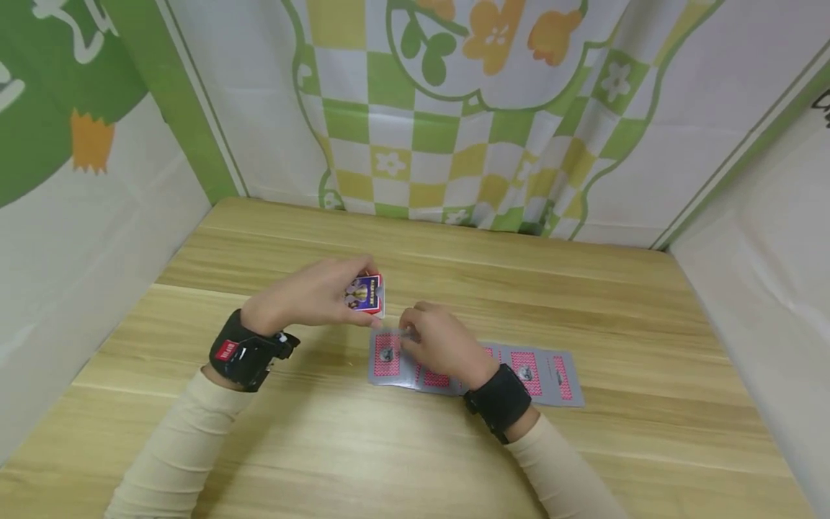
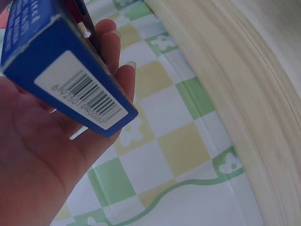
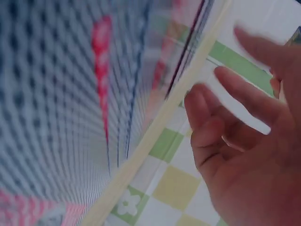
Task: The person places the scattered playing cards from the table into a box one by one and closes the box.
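My left hand (image 1: 308, 295) holds a small playing-card box (image 1: 363, 294) above the table, with the fingers on its far side and the thumb on its near side. The left wrist view shows the box's blue end (image 2: 70, 80) with a white barcode label. Several playing cards (image 1: 387, 355) lie face down in an overlapping row, with red-patterned backs and grey borders. Over the left part of this row is my right hand (image 1: 447, 346), hiding some cards. In the right wrist view its fingers (image 3: 207, 132) are loosely bent, thumb apart, with nothing seen between them.
The wooden table (image 1: 324, 447) reaches back to a green, yellow and white checked curtain (image 1: 441, 144). Pale fabric walls stand at the left and right (image 1: 759, 216). Both wrists wear black straps (image 1: 243, 353) with cameras.
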Action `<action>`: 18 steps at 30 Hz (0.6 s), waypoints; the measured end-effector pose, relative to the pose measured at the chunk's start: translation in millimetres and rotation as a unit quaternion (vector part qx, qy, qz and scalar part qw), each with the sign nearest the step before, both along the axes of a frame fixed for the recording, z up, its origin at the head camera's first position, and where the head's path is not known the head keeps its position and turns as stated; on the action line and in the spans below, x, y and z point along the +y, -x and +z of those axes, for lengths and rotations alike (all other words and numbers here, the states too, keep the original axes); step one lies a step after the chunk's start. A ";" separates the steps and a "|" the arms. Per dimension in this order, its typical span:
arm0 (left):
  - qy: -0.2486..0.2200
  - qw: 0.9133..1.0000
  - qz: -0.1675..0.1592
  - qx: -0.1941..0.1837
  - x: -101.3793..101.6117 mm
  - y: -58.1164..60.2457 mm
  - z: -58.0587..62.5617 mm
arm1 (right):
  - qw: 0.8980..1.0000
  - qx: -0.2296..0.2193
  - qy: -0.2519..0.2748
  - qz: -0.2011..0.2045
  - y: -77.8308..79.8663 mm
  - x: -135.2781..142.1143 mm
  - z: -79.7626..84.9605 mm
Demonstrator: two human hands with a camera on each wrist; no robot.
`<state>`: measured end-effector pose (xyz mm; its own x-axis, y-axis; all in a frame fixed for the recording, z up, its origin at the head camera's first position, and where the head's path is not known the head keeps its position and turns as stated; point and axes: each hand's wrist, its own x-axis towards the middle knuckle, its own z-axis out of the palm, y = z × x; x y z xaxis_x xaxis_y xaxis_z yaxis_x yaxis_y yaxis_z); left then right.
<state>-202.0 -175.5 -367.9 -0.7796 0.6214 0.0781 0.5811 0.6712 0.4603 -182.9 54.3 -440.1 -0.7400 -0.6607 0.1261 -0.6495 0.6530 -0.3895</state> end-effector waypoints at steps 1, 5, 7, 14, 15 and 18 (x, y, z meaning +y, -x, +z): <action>0.000 1.000 -0.001 -0.001 0.3 0.1 -0.1 | 1.000 -0.007 -0.017 0.002 -1.2 -1.1 -1.3; 0.004 1.000 -0.004 -0.001 1.5 0.7 -0.8 | 0.996 -0.030 -0.085 0.004 -7.8 -2.9 -2.4; 0.006 1.000 -0.005 0.001 2.1 1.3 -1.2 | 0.995 -0.033 -0.098 0.005 -9.6 -2.5 -2.8; 0.008 1.000 -0.005 -0.004 1.0 1.0 -4.1 | 0.996 -0.016 -0.091 -0.001 -8.1 -3.5 -4.0; 0.007 1.000 -0.005 -0.007 0.8 0.7 -4.3 | 0.996 -0.018 -0.086 -0.004 -7.8 -4.0 -3.5; 0.008 1.000 -0.005 -0.008 0.6 0.1 -4.5 | 0.998 -0.031 -0.057 -0.010 -5.8 -5.0 -0.8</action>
<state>-202.1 -174.9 -372.4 -0.7744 0.6303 0.0561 0.5805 0.6723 0.4593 -177.1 49.3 -440.9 -0.7577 -0.6526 0.0058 -0.6126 0.7082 -0.3509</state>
